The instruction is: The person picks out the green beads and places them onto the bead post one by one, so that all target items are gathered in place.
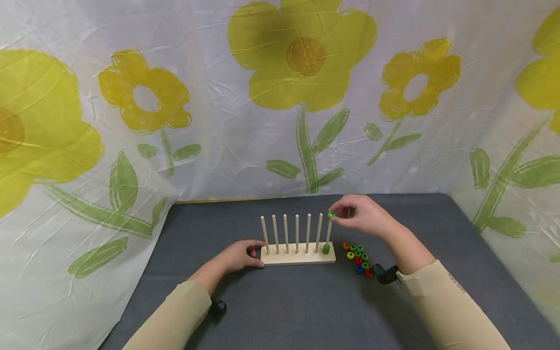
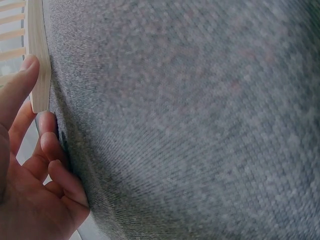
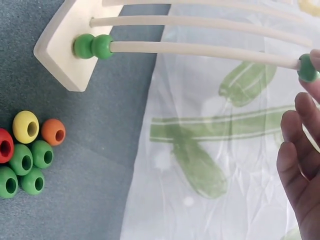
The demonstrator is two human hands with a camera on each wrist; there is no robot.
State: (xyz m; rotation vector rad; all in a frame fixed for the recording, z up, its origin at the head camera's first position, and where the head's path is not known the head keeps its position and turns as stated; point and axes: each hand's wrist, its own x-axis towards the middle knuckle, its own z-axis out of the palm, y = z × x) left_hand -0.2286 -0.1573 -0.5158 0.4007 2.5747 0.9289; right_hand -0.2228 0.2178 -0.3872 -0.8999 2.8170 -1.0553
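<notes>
A pale wooden peg rack [image 1: 284, 259] with several upright pegs stands on the table. My left hand [image 1: 238, 255] grips the left end of its base; in the left wrist view the thumb [image 2: 22, 82] lies on the wood and the other fingers curl beside the end. At the tip of the rightmost peg, my right hand [image 1: 360, 214] pinches a green bead [image 3: 307, 68] between thumb and finger. The peg's end meets that bead's hole. Two green beads [image 3: 93, 46] sit stacked at the foot of the same peg.
Right of the rack lies a loose cluster of beads: an orange bead [image 1: 346, 246], a yellow bead [image 1: 350, 255], a blue bead [image 1: 359, 270], red ones and several green ones. The right forearm passes just beside them. A dark grey cloth [image 1: 280, 306] covers the table; a flowered curtain [image 1: 218, 160] hangs behind.
</notes>
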